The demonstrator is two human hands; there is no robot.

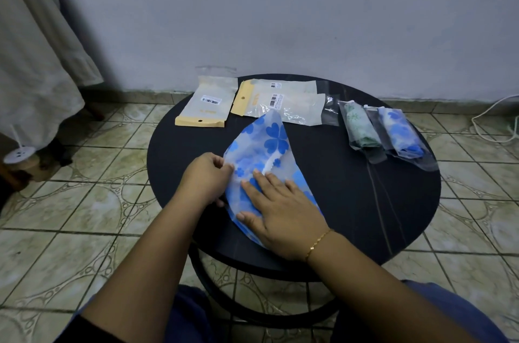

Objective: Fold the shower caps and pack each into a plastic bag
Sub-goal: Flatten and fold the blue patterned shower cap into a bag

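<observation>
Two hands on blue shower cap [261, 143], left hand [206, 177] pinching edge, right hand [276, 208] pressing flat

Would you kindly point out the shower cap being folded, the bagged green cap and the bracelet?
shower cap [273, 140], head view, blue flower print on its upper part.
bagged green cap [358, 125], head view, middle of the roll.
bracelet [318, 241], head view, chain on the wrist.
</observation>
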